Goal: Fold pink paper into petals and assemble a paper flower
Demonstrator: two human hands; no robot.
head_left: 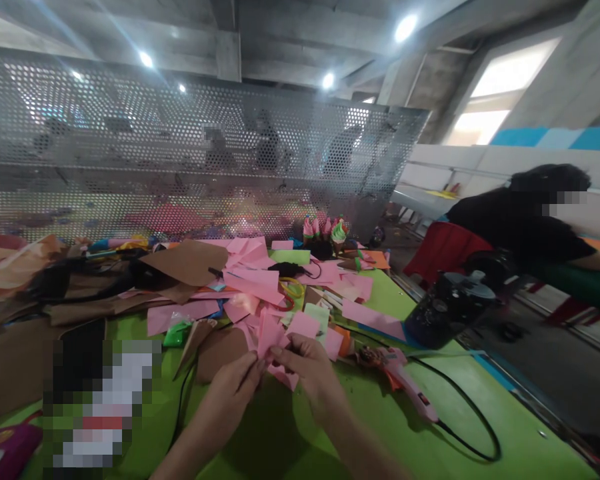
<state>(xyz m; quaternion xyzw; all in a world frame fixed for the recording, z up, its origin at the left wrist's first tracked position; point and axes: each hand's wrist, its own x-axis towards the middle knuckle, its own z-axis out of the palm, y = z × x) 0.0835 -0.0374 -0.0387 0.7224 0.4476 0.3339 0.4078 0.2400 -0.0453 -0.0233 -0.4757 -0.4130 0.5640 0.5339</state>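
Observation:
A folded piece of pink paper [269, 331] stands up between my two hands, near the front middle of the table. My left hand [241, 375] pinches its lower left edge. On the other side, my right hand [303, 363] grips it between thumb and fingers, the fingertips of both hands almost meeting. More pink paper pieces [303, 325] lie just behind my hands, some overlapping. To the left of them rests a piece of brown paper [223, 353]. A pink hot glue gun [400, 377] lies on its side to the right, apart from my hands.
The green tabletop [460, 413] carries brown paper sheets [185, 263] and a green packet [178, 333]. A dark lidded jug [450, 307] stands at the right edge. Paper ice-cream cones [339, 232] stand at the back before a perforated metal screen [180, 147]. A person [515, 213] sits at right.

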